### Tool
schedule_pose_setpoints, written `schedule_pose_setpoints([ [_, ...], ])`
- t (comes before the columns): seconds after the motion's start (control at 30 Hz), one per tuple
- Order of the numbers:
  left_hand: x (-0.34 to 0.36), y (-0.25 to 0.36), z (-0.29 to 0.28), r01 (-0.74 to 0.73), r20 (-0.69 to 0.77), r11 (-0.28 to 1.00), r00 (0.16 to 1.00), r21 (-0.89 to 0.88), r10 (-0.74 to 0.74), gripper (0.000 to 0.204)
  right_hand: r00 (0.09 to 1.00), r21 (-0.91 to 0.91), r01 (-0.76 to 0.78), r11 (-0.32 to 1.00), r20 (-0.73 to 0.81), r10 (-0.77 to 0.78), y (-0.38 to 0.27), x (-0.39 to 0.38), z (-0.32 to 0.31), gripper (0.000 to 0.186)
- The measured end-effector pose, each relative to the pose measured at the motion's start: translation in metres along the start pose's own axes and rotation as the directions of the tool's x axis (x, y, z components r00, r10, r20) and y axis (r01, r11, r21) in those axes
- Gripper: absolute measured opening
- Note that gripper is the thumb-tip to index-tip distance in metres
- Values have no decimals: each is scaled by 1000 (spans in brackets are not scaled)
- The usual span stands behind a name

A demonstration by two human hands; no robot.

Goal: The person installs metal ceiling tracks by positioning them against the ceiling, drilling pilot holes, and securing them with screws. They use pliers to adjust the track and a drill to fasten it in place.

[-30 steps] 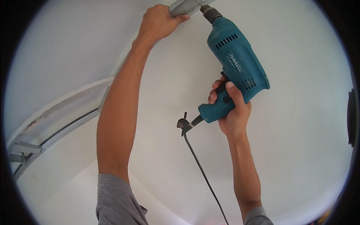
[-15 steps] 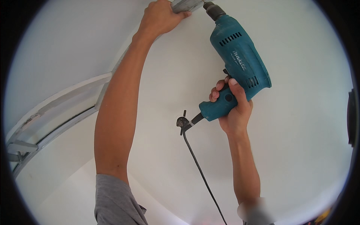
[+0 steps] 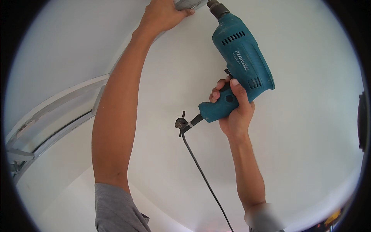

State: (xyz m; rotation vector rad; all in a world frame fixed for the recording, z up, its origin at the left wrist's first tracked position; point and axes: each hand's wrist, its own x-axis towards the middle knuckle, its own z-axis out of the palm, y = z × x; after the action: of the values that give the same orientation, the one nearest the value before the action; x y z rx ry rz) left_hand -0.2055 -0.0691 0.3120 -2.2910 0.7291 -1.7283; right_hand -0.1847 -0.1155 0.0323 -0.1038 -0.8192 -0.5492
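My right hand point(image 3: 236, 106) is wrapped round the handle of a teal power drill point(image 3: 243, 50), its thumb along the near side. The drill points up, and its dark chuck point(image 3: 218, 8) reaches the top edge of the view; whatever bit it carries is cut off there. Beside it to the left, my left hand point(image 3: 162, 16) is closed on a grey metal bar point(image 3: 191, 4), the thumb pressed along its underside. A chuck key point(image 3: 181, 123) is fastened to the drill's black cord point(image 3: 205, 176), just below the handle.
A pale wall point(image 3: 309, 116) stands behind the drill. At left, a grey-white metal frame point(image 3: 63, 104) with a dark slot curves along the wall towards my left arm. A dark object point(image 3: 362, 121) sits at the right rim, and something yellow point(image 3: 333, 217) shows at lower right.
Both arms, the drill and the wall frame have shifted slightly left and up in the view together. Both grips are the same as before.
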Motion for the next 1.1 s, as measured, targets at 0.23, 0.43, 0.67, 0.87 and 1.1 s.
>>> schedule_pose_setpoints([
  [0.23, 4, 1, 10, 12, -13, 1000, 1000, -10, -12, 61, 1000, 78, -8, 997, -21, 10, 1, 3, -4, 35],
  [0.43, 5, -2, 10, -16, -23, 999, 1000, 42, 17, 63, 1000, 23, 11, 1000, -21, -11, 3, 2, -2, 35],
  [0.67, 3, -1, 8, -90, -34, 993, 995, 72, 93, 63, 1000, 47, 12, 999, -18, -12, 2, 2, 0, 34],
  [0.87, 2, 0, 8, -29, -40, 999, 999, 23, 30, 63, 1000, -34, 8, 999, 10, -8, 2, 3, -1, 23],
  [1.1, -11, 1, -7, -44, -45, 999, 998, 19, 45, 63, 1000, 1, 27, 1000, 9, -27, 4, 0, 2, 33],
])
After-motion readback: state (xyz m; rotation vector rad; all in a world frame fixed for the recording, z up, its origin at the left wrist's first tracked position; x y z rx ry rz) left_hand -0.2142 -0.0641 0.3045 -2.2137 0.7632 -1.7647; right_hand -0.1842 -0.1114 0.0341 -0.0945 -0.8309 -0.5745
